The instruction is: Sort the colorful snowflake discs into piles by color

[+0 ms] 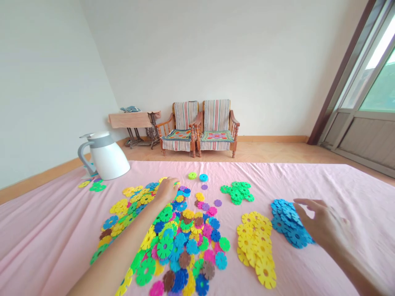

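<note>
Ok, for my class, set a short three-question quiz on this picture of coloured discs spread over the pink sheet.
1. What colour are the flower-shaped plastic discs in the pile nearest the right hand?
2. True or false: the left hand is at the mixed-colour heap, not at a single-colour pile.
3. How many wooden armchairs stand against the far wall?

Key: 1. Blue. 2. True. 3. Two.
</note>
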Motion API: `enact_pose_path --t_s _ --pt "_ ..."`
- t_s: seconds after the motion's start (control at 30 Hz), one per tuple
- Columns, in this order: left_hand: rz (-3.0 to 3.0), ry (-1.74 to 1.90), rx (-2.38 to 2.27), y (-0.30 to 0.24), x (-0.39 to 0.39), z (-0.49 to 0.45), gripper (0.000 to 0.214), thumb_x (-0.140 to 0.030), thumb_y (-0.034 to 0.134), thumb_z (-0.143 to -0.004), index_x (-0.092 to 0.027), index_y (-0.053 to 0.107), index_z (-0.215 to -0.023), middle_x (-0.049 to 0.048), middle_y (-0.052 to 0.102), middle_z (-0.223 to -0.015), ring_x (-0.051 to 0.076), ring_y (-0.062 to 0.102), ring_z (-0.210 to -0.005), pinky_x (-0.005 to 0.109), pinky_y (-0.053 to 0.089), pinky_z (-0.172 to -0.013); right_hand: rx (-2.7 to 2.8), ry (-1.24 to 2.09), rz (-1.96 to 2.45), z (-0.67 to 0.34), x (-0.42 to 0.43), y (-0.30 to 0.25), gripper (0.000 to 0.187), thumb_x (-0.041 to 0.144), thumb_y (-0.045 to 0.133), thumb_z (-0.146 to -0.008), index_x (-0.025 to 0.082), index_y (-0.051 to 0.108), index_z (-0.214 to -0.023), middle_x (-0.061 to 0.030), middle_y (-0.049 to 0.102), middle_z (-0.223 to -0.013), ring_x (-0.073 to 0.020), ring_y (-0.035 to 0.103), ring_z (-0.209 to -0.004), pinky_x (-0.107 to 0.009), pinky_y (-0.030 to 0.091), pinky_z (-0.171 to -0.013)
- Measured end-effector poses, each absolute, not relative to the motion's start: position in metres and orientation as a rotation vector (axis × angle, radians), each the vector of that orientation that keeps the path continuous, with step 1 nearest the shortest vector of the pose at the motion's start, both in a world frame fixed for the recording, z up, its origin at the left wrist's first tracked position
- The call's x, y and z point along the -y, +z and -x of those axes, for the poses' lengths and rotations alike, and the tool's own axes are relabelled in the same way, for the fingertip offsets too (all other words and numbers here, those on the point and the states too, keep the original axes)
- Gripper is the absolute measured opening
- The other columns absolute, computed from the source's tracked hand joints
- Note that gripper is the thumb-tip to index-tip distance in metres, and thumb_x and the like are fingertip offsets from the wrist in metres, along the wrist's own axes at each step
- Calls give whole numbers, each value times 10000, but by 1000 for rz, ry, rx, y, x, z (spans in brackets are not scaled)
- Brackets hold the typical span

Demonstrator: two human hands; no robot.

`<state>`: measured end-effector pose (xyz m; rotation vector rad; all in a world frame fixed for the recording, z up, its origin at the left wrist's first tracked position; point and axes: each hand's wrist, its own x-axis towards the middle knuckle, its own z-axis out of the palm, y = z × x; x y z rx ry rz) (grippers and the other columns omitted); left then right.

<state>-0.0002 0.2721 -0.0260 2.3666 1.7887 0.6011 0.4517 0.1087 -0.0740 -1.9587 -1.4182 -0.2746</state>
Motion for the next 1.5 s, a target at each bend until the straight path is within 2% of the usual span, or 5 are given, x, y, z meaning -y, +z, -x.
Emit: enact_pose_path --t_s 0.2,0.57,0.97,1.17,1.5 --pt "-2279 397 -1998 -31 -311 40 321 -349 510 -829 -221 654 -1086 109 604 -1238 326 528 -1136 457 383 -952 1517 -196 1899 -432 -112 -79 345 442 413 -854 221 677 -879 -66 688 -909 -221 655 -771 -338 474 -681" --pt "-2448 270 -1474 -17 -284 45 361 -307 563 -748 -176 677 -1065 85 663 -1117 237 574 -1069 284 386 -954 1586 -149 1876 -423 -112 -84 339 428 416 -870 215 679 -875 -58 692 -936 -226 659 -827 -344 479 -734" --pt "-2339 203 -1154 14 -235 13 280 -399 567 -791 -182 734 -848 27 714 -821 174 634 -761 213 445 -658 1613 -118 1875 -419 -110 -81 347 431 399 -880 217 673 -877 -59 689 -945 -226 660 -826 -345 483 -740" --pt "-2493 344 -1254 -5 -243 -11 404 -245 652 -663 -190 666 -1063 47 636 -930 182 582 -778 260 439 -726 1616 -120 1838 -418 -111 -80 338 417 408 -867 223 684 -856 -55 699 -914 -222 667 -799 -334 488 -710" --pt "-2465 418 -1394 -15 -236 -14 281 -161 580 -681 -183 611 -960 -8 617 -756 148 565 -655 221 417 -614 1617 -99 1841 -417 -111 -80 338 417 401 -872 227 680 -865 -50 696 -924 -219 663 -811 -329 480 -714"
